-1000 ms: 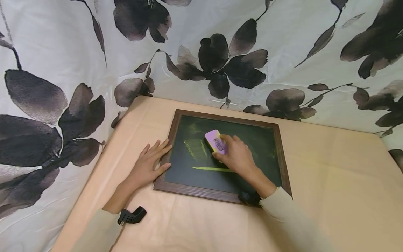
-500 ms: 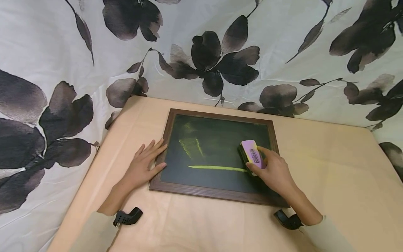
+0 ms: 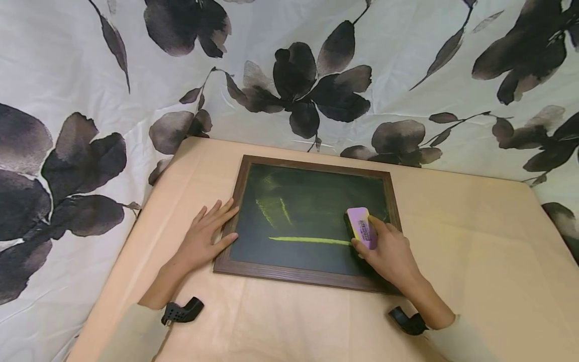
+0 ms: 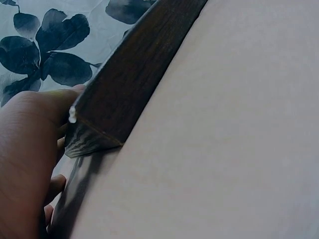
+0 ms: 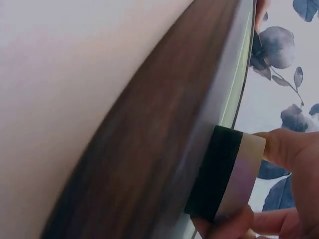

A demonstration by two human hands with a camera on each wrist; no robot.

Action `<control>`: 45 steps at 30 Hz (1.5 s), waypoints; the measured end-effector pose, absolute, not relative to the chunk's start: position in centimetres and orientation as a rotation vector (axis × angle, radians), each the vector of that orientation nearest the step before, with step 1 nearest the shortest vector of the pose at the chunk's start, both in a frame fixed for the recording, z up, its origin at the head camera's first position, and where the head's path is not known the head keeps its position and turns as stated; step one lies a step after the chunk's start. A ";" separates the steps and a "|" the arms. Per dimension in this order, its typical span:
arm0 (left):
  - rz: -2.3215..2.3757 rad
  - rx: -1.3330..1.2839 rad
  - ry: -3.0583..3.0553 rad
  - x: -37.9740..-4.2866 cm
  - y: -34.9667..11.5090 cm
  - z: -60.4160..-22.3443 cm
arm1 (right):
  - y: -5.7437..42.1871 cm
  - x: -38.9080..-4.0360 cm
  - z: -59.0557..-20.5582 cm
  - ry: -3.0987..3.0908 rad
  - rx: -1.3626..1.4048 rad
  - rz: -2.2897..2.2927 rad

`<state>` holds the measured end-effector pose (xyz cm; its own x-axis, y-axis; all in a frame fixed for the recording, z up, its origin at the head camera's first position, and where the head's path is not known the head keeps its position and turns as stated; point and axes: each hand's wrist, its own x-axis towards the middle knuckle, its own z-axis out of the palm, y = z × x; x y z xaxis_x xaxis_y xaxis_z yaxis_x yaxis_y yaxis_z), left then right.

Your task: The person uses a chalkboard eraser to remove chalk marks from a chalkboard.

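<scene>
A small chalkboard [image 3: 307,201] in a dark brown wooden frame lies on the table. My right hand [image 3: 392,254] grips a purple and yellow eraser [image 3: 361,226] between thumb and fingers, its dark felt side down at the right part of the board. In the right wrist view the felt of the eraser [image 5: 214,172] meets the board's surface. A yellow-green chalk line [image 3: 309,240] runs along the lower board up to the eraser, and fainter chalk streaks [image 3: 275,211] show at the left. My left hand [image 3: 201,239] rests with spread fingers on the frame's left edge [image 4: 134,64].
A pale peach cloth covers the table [image 3: 461,241]. Behind it and at the left hangs a white curtain [image 3: 407,45] with dark flowers. Black wrist cameras sit at the left wrist [image 3: 183,310] and the right wrist [image 3: 408,321].
My right hand has moved the eraser from the board's middle to its right side, then slightly lower. The left hand stays on the frame. The head view has shifted a little.
</scene>
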<state>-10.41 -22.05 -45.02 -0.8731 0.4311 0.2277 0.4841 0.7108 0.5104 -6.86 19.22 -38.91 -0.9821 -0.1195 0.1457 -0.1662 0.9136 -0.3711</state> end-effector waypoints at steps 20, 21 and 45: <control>-0.889 -0.740 -2.816 -10.5 -22.4 -44.9 | 13.0 -7.3 -39.4 -2.894 0.196 0.668; -0.889 -0.737 -2.815 -10.5 -22.4 -44.9 | 12.5 -7.4 -39.4 -2.894 0.209 0.673; -0.903 -0.746 -2.804 -10.6 -22.0 -44.9 | 1.2 -9.0 -39.5 -2.912 0.458 0.722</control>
